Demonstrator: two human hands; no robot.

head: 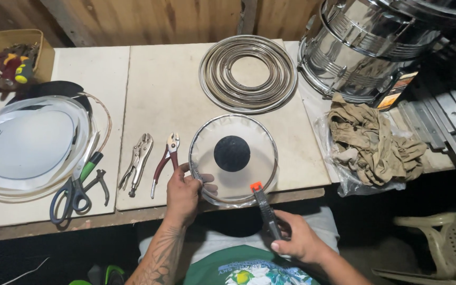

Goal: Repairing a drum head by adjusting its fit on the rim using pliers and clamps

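A small clear drumhead (233, 158) with a black centre dot and a metal hoop lies at the near edge of the workbench (164, 95). My left hand (182, 194) grips its near left rim. My right hand (297, 238) holds a grey utility knife (264, 208) with an orange tip. The tip touches the drumhead's near rim.
Locking pliers (138, 163) and red-handled pliers (165, 161) lie left of the drumhead. Scissors (72, 193) and stacked white drumheads (25, 145) sit further left. Stacked metal hoops (248, 73), a chrome drum shell (365, 47) and a beige rag (373, 140) are behind and right.
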